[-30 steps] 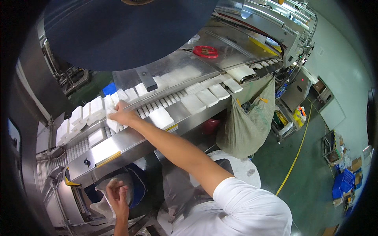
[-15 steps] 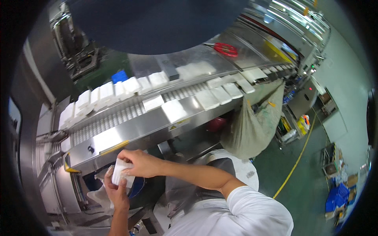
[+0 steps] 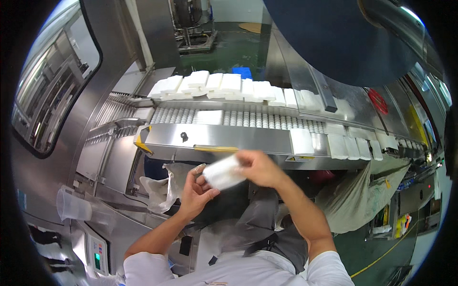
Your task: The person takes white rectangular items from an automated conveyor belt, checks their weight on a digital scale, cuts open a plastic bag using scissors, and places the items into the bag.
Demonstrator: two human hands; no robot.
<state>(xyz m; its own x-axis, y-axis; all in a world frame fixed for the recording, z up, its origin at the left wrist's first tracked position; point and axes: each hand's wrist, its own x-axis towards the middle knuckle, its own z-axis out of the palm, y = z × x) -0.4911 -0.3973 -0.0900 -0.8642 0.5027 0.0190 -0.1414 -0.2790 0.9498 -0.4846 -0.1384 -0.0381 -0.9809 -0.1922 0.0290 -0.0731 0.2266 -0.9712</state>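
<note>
At the bottom of the frame, both forearms rise from white sleeves toward the middle. The left hand is curled, its fingers closed under and against the lower end of a white wrapped pack, which sits just below the centre of the picture. The right hand closes over the pack's upper right end, thumb and fingers pinched on it, so the pack is held between both hands, tilted up to the right and blurred. Just left of the left hand, a crumpled clear plastic bag hangs open. Above the hands, across the middle, runs a steel roller conveyor carrying single white packs. Farther up, at upper centre, a row of stacked white packs lies along the conveyor's far side. At the lower right hangs a grey-green sack.
</note>
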